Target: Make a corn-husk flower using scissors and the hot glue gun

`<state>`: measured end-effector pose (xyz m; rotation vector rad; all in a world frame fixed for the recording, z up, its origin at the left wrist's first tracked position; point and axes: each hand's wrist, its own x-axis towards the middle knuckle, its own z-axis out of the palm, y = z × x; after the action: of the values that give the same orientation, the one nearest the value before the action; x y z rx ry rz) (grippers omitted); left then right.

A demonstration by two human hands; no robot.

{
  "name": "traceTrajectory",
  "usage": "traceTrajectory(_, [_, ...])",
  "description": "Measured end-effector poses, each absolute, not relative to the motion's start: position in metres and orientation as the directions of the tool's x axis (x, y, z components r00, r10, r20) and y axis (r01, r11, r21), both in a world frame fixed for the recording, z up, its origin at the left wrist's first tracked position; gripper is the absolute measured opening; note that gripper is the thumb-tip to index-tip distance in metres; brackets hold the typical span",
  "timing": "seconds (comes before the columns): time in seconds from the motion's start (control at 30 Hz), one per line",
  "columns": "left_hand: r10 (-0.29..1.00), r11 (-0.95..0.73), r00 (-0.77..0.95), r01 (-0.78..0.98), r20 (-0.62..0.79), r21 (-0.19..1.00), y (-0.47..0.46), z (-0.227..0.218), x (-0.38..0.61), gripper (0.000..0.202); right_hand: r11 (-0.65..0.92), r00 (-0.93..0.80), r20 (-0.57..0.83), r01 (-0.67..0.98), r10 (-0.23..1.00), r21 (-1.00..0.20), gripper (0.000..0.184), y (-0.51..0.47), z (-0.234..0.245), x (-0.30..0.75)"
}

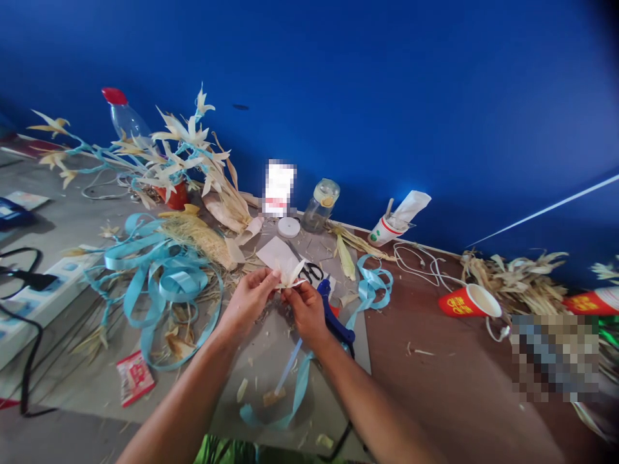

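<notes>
Near the middle of the table, my left hand (249,301) and my right hand (308,314) meet with their fingertips pinched on a small pale corn husk flower (291,277). Its lower end is hidden by the fingers. Just behind it lie black-handled scissors (314,272) and a sheet of white paper (275,252). A blue glue gun (333,317) rests beside my right hand, partly covered by the forearm. A clear glue stick (289,367) and a strip of light blue ribbon (300,386) lie between my forearms.
At left are a tangle of blue ribbon (159,277), a power strip (43,309) and husk flowers on blue stems (184,151). A glass jar (321,207), lit phone (279,187) and white cup (384,231) line the wall. A red cup (469,301) lies right.
</notes>
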<state>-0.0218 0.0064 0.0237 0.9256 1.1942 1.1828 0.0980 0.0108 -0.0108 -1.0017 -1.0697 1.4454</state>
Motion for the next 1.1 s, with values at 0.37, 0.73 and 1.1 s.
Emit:
traceTrajectory(0.37, [0.975,0.205,-0.033,-0.257,-0.221,0.944,0.007,0.033,-0.018,0.021,-0.067,-0.145,-0.038,-0.201,0.989,-0.977,0.016,0.01,-0.008,0.098])
traceTrajectory(0.73, [0.986,0.162,0.015,-0.298,-0.165,0.941,0.006,0.022,-0.017,0.026,-0.056,-0.146,-0.031,-0.177,0.989,-0.983,0.017,0.009,-0.001,0.099])
traceTrajectory(1.1, [0.983,0.146,0.155,-0.344,-0.097,0.928,0.003,0.012,-0.017,0.042,-0.044,-0.051,-0.033,-0.218,0.998,-0.975,0.018,0.009,-0.003,0.1])
